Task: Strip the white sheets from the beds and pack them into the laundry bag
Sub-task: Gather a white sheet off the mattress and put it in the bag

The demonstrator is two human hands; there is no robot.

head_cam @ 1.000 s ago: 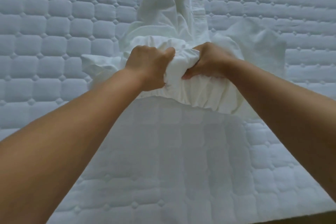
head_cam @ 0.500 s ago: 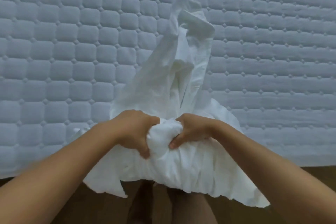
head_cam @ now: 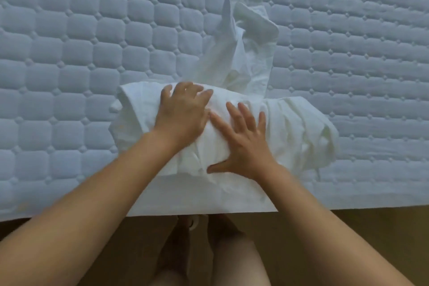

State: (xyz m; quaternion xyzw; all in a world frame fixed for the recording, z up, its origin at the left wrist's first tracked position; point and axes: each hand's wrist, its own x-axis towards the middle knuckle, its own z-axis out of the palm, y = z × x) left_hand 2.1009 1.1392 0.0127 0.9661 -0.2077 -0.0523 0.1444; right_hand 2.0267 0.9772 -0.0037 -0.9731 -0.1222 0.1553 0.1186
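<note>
A white sheet (head_cam: 290, 127) lies bunched into a thick roll on the quilted mattress (head_cam: 69, 76), close to its near edge. A long twisted tail of the same sheet runs away from me toward the bed's middle. My left hand (head_cam: 183, 114) lies on the left part of the roll, fingers spread and slightly blurred. My right hand (head_cam: 243, 144) presses flat on the roll's middle, fingers straight and splayed. Neither hand grips the cloth. No laundry bag is in view.
The mattress's near edge (head_cam: 69, 212) crosses the view below my forearms. Beneath it is brown floor (head_cam: 348, 239), with my legs (head_cam: 209, 251) standing against the bed. The quilted surface stretches bare to the left, right and far side.
Both hands have let go of the bunched sheet and now lie flat on it. The bundle, held out over the bed's edge half a second ago, rests on the mattress.
</note>
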